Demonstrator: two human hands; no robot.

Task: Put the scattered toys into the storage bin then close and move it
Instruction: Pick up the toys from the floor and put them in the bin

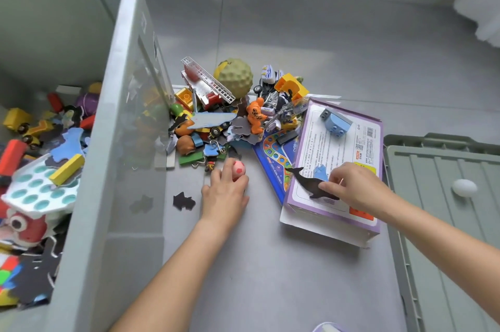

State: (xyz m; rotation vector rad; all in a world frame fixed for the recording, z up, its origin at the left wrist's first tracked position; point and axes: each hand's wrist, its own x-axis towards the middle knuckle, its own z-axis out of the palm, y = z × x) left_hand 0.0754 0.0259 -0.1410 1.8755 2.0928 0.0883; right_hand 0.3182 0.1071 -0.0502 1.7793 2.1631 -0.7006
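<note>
Grey translucent plastic storage bin [116, 142], left of the left hand [226, 196], stands part-filled and unlidded; that hand grips a pink spotted ball [238, 168], the right hand [351, 188] pinches a black whale figure [308, 182], a mixed toy pile [224, 115] lies beyond both.

Just the one head-worn wide-angle view, tipped steeply down and forward, close over the floor [270, 264]: storage bin [116, 142] at nine o'clock, toy pile [230, 115] at twelve, lid [438, 223] at three.

Storage bin [130, 115] left, toy pile [230, 112] centre, lid [443, 196] right.
</note>
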